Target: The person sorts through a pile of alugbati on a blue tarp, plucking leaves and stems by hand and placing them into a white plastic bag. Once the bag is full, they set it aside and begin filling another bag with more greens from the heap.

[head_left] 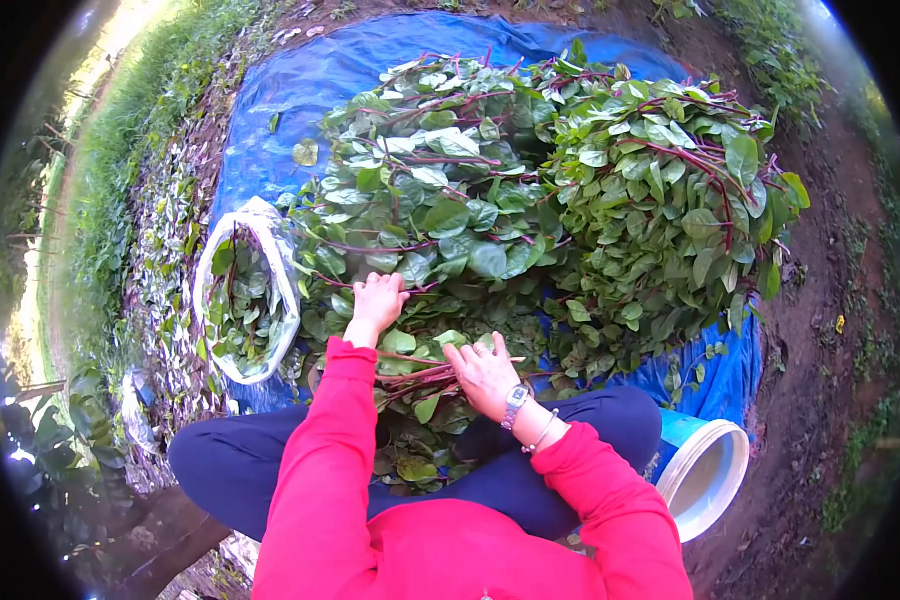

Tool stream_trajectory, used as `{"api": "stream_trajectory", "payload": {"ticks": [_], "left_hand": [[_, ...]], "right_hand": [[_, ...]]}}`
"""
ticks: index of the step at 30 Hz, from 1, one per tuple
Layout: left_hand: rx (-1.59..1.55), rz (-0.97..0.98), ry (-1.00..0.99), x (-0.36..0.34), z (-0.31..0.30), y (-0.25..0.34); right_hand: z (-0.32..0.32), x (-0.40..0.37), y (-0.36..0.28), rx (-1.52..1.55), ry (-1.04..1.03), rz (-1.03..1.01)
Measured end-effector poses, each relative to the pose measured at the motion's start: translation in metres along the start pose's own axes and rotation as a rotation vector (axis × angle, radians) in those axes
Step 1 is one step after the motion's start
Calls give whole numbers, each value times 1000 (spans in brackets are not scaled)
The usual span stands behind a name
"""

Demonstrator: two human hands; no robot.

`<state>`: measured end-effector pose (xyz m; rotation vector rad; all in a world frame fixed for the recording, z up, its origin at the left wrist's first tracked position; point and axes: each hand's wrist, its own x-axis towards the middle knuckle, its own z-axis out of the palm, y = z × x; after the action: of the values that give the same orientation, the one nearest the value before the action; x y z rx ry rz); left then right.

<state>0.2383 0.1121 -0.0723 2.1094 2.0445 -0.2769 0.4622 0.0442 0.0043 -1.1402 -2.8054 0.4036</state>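
Observation:
My left hand [375, 302] reaches to the near edge of a large heap of leafy greens [450, 215] with reddish-purple stems. Its fingers are closed around a leafy stem [422, 288] at that edge. Lower and to the right, my right hand [485, 373] grips a small bunch of red stems [415, 380] above my lap; its wrist wears a watch and a bracelet. The bunch points left, with some leaves around it. Loose leaves [417, 468] lie between my crossed legs, and parts of the fingers are hidden.
A blue tarp [270, 130] lies under the heap. A second, taller pile of greens [660, 200] rises at the right. An open white plastic bag [288, 330] with leaves stands at the left. A blue bucket with a white rim [740, 455] lies tipped by my right knee.

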Motion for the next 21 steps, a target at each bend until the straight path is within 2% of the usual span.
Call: {"api": "stream_trajectory", "payload": {"ticks": [2,4,6,8,10,11,12,14,18,21], "left_hand": [[-440,-21,-18,-9,-16,0],[-534,-3,62,-22,-22,-2],[-957,70,23,-39,-38,-3],[-1027,50,-19,-51,-43,-4],[-1167,147,-5,-57,-36,-11],[-1221,82,-88,-65,-51,-8],[-1221,80,-81,-70,-59,-8],[-1257,160,-189,-78,-67,-7],[-920,328,-122,-88,-69,-5],[-794,351,-75,-95,-69,-1]], "right_hand": [[0,-1,1,-36,-53,55],[-2,-2,1,-58,-56,56],[-3,0,0,-101,20,74],[-7,0,0,-107,32,71],[-7,1,2,-107,186,82],[-3,0,5,-117,175,88],[-4,0,6,-119,178,82],[-7,-1,8,-126,253,66],[-6,-2,11,-122,292,33],[-7,-3,11,-157,255,23]]}}
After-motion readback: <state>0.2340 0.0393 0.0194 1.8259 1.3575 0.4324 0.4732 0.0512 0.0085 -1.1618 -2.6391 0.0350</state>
